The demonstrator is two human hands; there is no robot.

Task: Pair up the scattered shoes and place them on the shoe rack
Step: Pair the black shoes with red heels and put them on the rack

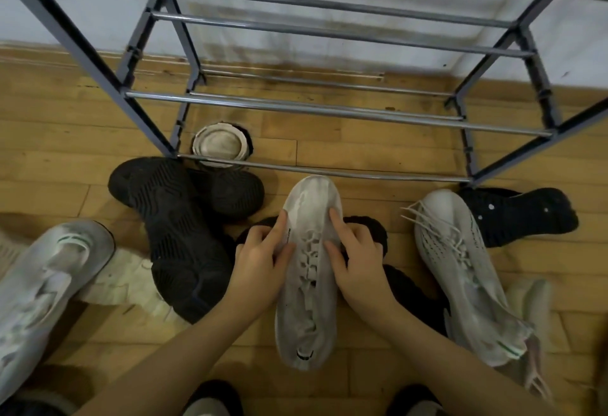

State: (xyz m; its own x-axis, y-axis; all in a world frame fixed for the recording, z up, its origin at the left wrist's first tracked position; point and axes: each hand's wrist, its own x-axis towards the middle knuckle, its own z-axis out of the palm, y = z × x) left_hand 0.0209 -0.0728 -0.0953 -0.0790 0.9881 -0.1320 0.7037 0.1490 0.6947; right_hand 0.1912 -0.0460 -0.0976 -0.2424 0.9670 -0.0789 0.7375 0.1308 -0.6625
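Note:
A white laced sneaker (309, 284) lies in the middle, toe toward the metal shoe rack (329, 109). My left hand (260, 261) grips its left side and my right hand (355, 261) grips its right side, at the laces. A black shoe (401, 287) lies under it, mostly hidden. Another white sneaker (460, 271) lies at the right with loose laces, beside a black shoe (519, 215). At the left a black shoe lies sole-up (171, 228) against another black shoe (233, 192). A white sneaker with green trim (49, 280) lies at far left.
The rack's rails carry no shoes; its lowest front rail (329, 172) runs just beyond the held sneaker's toe. A round white cap (220, 144) sits in the wooden floor under the rack. A cream shoe (128, 280) lies at the left. My own feet (210, 399) show at the bottom.

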